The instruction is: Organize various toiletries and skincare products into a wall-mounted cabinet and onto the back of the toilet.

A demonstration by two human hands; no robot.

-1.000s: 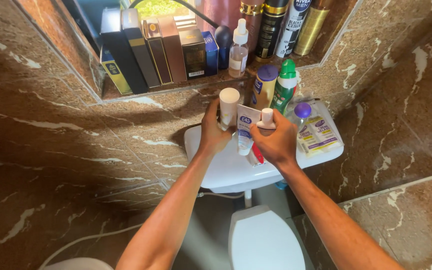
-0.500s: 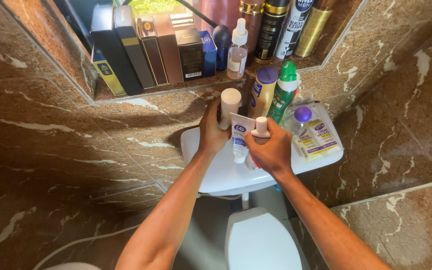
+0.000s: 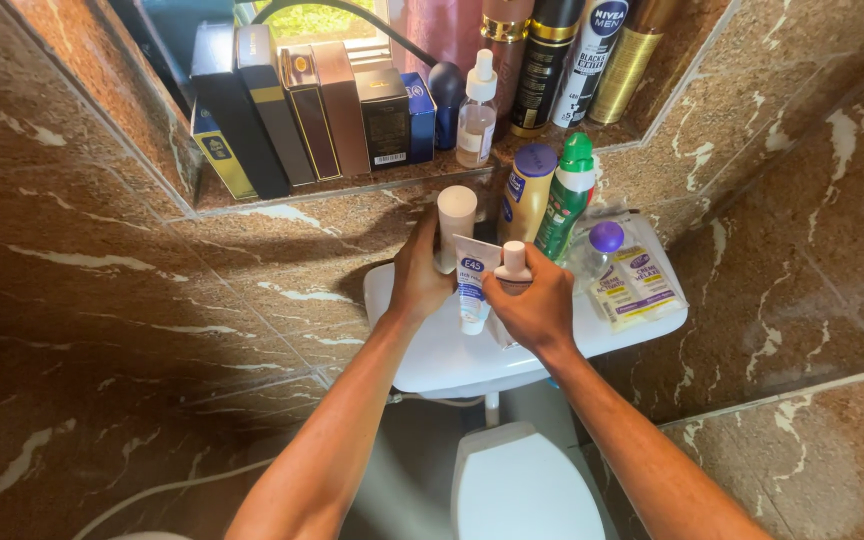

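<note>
Left hand (image 3: pixel 420 275) wraps the cream cylindrical bottle with round cap (image 3: pixel 455 228); right hand (image 3: pixel 530 305) clasps a small pink-capped bottle (image 3: pixel 514 262). Since a second ago the white-and-blue squeeze tube (image 3: pixel 472 283) has tipped leftward between them, over the white cistern lid (image 3: pixel 452 355). Sorting continues.

White cistern lid (image 3: pixel 432 350), brown white-veined marble wall (image 3: pixel 102 300), green spray bottle (image 3: pixel 567 195) (white collar), purple-capped bottle (image 3: pixel 605 238)

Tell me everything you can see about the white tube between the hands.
The white squeeze tube has a dark blue label patch near its flat crimped end and a white cap at the bottom. It looks like soft plastic. It stands cap-down, slightly tilted, over the white cistern lid, between the left hand and right hand, which touch it.
</note>
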